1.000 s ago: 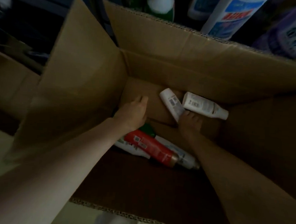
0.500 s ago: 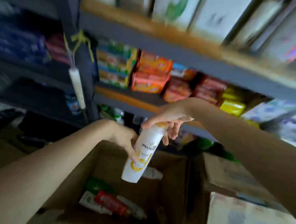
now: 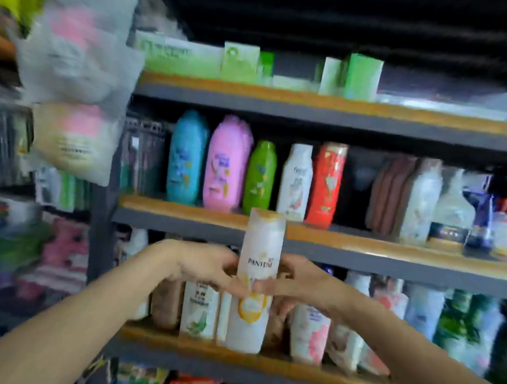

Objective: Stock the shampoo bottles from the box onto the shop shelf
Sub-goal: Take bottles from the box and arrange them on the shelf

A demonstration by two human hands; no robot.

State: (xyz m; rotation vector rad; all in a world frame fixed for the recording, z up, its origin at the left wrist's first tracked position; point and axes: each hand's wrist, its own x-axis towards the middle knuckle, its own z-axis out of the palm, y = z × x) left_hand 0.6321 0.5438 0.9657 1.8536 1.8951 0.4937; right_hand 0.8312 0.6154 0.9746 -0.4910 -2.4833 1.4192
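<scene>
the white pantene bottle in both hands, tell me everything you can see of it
The white Pantene bottle is tall, slim and plastic-looking, with a pale gold top, dark lettering mid-body and a yellow-gold round emblem below. It stands upright in front of the shelves. The left hand and right hand grip its middle from either side. Its base sits level with the lower shelf edge; whether it rests there cannot be told.

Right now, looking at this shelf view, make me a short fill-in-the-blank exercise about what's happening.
1. The white Pantene bottle is held by ____ hands.
2. The word printed on the held bottle is ____.
3. On the middle shelf, the bottle between the blue bottle and the green bottle is ____.
4. The held bottle stands ____, cap up.

Missing words: both; Pantene; pink; upright
</scene>
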